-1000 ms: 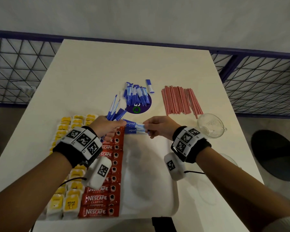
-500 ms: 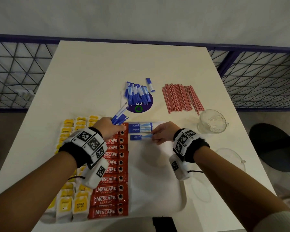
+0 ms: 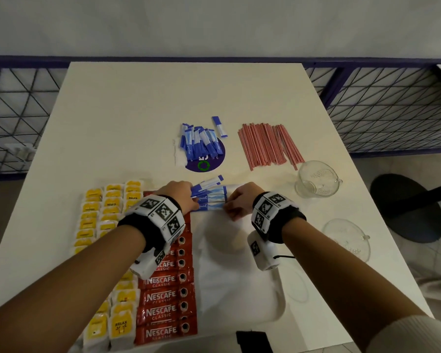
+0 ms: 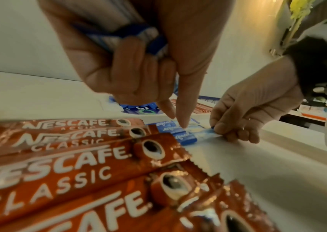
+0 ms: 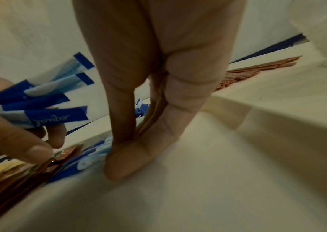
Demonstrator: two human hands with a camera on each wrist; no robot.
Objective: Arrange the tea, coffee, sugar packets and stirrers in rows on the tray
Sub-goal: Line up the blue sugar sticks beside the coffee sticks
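A white tray (image 3: 239, 289) holds columns of yellow tea packets (image 3: 107, 215) and red coffee sticks (image 3: 166, 296). At its far end three blue sugar sticks (image 3: 211, 198) lie side by side. My left hand (image 3: 192, 200) grips a bunch of sugar sticks (image 4: 118, 36) in its curled fingers while its forefinger (image 4: 182, 125) touches the laid sticks. My right hand (image 3: 227, 205) pinches the pale end of the nearest laid stick (image 4: 204, 133). More sugar sticks (image 3: 199, 143) and red stirrers (image 3: 267, 147) lie on the table beyond the tray.
A glass measuring cup (image 3: 317, 179) stands right of the tray's far corner, and another glass piece (image 3: 346, 238) lies nearer on the right. A purple round sticker (image 3: 205, 161) sits under the sugar pile. Wire fencing borders the table.
My right hand took a sugar stick from the left hand's bunch and laid it on the tray below the others. My left hand came down onto the row.
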